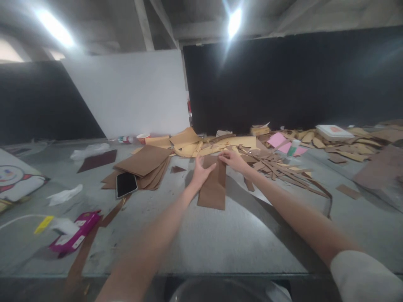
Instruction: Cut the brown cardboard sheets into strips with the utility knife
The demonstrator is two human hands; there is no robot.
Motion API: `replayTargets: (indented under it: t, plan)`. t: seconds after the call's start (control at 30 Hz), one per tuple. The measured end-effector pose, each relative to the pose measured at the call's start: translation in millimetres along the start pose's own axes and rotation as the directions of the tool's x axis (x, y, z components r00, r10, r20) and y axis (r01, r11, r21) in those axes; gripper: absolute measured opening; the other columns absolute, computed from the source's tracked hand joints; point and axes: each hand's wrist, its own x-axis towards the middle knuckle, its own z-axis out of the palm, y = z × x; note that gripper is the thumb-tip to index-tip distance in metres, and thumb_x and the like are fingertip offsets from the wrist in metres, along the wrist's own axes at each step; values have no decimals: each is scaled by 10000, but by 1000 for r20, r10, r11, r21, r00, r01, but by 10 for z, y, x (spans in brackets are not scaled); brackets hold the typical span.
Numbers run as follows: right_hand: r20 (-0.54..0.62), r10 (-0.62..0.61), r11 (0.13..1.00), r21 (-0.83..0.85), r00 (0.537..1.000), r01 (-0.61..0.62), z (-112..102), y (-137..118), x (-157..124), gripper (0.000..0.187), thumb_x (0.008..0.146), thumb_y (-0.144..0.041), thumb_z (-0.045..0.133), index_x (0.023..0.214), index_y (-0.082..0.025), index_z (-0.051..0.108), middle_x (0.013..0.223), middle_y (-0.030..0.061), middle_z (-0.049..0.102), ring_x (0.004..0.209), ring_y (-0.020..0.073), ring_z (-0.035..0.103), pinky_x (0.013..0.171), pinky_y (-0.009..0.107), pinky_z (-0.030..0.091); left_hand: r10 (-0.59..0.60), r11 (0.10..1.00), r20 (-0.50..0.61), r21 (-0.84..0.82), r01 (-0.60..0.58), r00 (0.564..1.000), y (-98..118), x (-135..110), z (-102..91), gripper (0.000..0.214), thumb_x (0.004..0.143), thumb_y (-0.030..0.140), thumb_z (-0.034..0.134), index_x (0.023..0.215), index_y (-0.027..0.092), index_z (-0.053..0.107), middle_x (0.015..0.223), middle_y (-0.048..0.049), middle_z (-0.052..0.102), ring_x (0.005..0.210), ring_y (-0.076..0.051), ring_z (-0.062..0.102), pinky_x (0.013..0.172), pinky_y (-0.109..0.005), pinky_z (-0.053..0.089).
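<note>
A folded piece of brown paper (212, 193), like a flat paper bag, lies on the grey table in front of me. My left hand (201, 172) rests at its upper left edge, the thumb spread across the paper away from the fingers. At the top right edge, my right hand (232, 160) has its fingertips pinched on the paper. A small brown scrap (178, 169) lies left of my left hand. Beneath my right forearm is a narrow brown paper piece (248, 183).
To the left, a phone (126, 185) lies against a stack of brown paper sheets (145, 161). A purple power strip (77, 233) with a white plug sits nearer. Brown strips (277, 170) and yellow offcuts are heaped behind and right, beside a glue stick (294, 147).
</note>
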Motion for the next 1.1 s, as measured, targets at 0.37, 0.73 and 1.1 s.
replayTargets:
  t: [0.37,0.73,1.1]
  plan:
    - [-303,-10,962,256,953,92,-188,-387,6,420,963,-594,647,1117,-212,727,980,65,786,900,223,700,801,328,538,-283,879,400,-256,403,872,435,-380,135,506,858,501,928,1240,204,781,1283,-165,806,1284,-387,725,1158,-565,536]
    - [-17,244,863,461,970,-209,443,-191,-588,608,918,-746,561,1222,-252,744,1192,75,804,1096,268,723,990,384,574,-415,767,100,-497,407,904,207,-318,277,368,810,252,945,1120,148,775,1131,-159,841,1142,-345,799,1081,-497,611]
    - [-44,244,810,559,969,-178,497,-263,-647,662,912,-699,633,1388,-247,716,1290,80,799,1126,272,733,1011,402,588,-443,762,105,-480,435,890,162,-316,254,355,796,234,958,1095,151,785,1056,-148,846,1079,-351,812,1024,-508,640]
